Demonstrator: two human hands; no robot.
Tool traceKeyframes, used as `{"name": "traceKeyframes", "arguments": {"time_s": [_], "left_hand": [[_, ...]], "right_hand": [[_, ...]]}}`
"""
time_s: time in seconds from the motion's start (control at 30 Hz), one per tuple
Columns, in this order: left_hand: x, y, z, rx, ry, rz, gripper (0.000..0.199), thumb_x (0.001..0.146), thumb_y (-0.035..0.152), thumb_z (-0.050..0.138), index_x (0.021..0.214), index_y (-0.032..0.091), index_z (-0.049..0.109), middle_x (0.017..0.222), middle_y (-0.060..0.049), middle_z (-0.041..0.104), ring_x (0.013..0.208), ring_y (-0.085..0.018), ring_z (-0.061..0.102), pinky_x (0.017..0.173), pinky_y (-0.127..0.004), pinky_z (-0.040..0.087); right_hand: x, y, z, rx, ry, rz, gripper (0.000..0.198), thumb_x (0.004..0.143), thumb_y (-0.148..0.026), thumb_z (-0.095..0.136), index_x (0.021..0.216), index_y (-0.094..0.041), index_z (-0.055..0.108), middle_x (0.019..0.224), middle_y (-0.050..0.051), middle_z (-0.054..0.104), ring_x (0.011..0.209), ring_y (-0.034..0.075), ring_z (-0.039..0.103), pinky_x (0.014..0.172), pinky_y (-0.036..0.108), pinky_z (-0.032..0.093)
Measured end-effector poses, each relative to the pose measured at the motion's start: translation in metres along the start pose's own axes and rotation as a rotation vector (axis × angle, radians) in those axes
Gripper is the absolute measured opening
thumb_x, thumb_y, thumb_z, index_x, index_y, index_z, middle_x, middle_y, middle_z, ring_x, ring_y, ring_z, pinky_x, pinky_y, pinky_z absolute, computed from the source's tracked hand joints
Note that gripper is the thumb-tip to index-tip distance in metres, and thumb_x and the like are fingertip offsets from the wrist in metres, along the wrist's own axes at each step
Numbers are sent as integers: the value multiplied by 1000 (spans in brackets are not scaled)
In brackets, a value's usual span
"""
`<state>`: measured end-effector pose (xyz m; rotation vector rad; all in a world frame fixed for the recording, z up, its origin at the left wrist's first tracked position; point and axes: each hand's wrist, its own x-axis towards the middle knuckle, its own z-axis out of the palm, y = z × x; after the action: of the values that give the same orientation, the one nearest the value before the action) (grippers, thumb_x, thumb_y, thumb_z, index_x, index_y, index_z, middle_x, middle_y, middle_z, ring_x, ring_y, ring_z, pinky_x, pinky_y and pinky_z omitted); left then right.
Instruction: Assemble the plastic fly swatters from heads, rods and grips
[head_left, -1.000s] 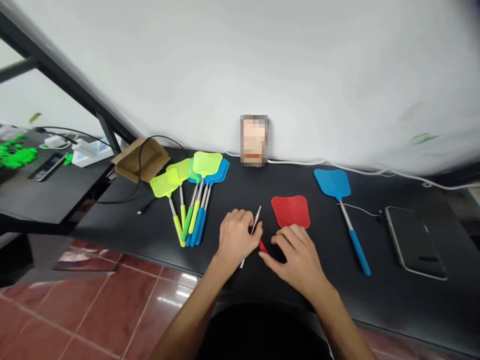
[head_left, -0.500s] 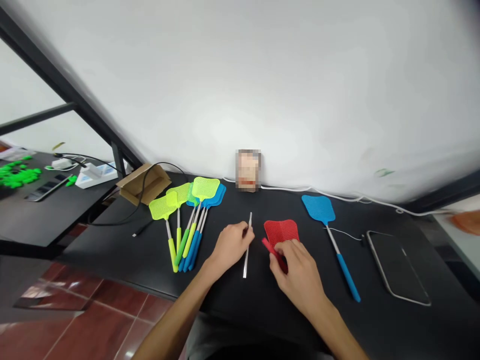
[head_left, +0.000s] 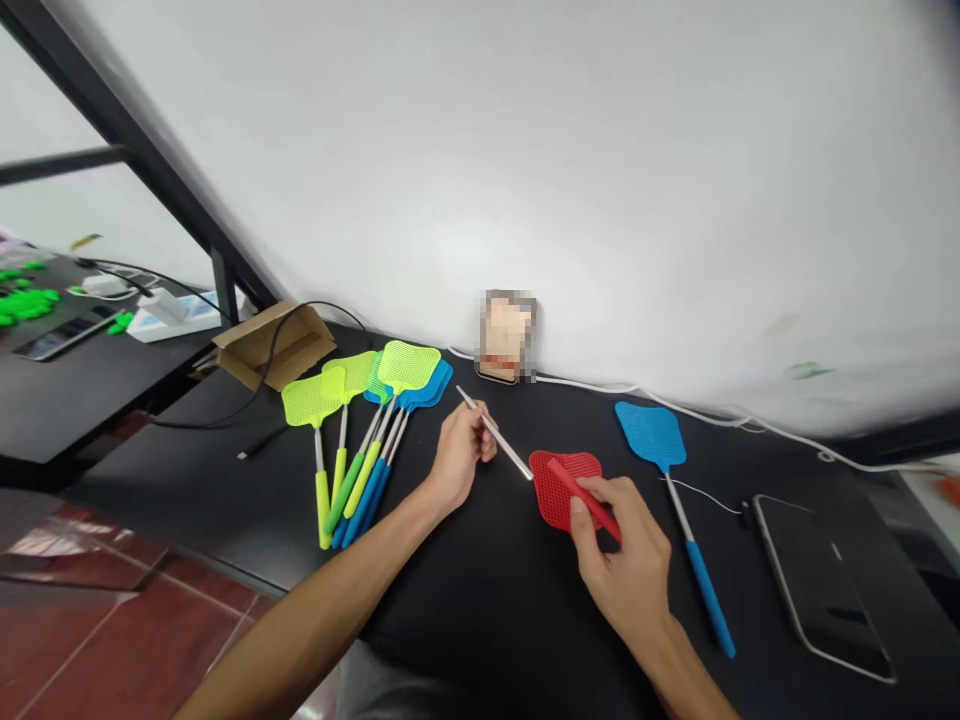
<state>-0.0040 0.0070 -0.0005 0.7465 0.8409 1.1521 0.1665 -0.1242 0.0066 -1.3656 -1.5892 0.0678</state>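
Both hands have lifted off the desk (head_left: pixel 465 620) since a moment ago, the rod now raised and slanted where before it lay flat. Along the desk's back edge sits a bunch of fly swatters (head_left: pixel 367 420), left of centre. Near the middle, the red swatter head (head_left: pixel 559 490) lies flat. His right hand (head_left: pixel 626 560) pinches a red handle (head_left: pixel 581 495) over it; his left hand (head_left: pixel 457 455) grips the metal rod (head_left: pixel 499 445).

Red mesh swatter head (head_left: pixel 559 488); red handle (head_left: pixel 585 497); silver rod (head_left: pixel 495 437); black table (head_left: pixel 480 600)
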Motion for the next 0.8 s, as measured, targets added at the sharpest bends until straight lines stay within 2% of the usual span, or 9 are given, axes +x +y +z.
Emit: {"name": "traceKeyframes", "arguments": {"time_s": [0.23,0.53,0.8], "left_hand": [[4,8,-4,-160,32,-83,16,84,32,61,84,19,50,59,7,42,48,-8,37,47,-22,30],[-2,2,-1,-208,6,-116,15,84,29,62,82,19,51,58,6,44,49,-8,38,48,-22,29],[-8,-4,2,-236,-7,-146,15,86,28,61,81,18,52,60,5,45,51,-9,39,50,-23,32]], "right_hand": [[4,-4,-4,-21,5,-59,30,89,-6,66,114,-21,64,88,3,63,76,19,59,68,34,48],[-1,-6,0,39,-38,-144,38,84,1,68,116,-19,65,90,6,65,79,20,61,70,38,51],[-1,-8,-3,14,-42,-135,38,84,-1,69,116,-20,65,90,6,66,80,21,62,71,38,52]]}}
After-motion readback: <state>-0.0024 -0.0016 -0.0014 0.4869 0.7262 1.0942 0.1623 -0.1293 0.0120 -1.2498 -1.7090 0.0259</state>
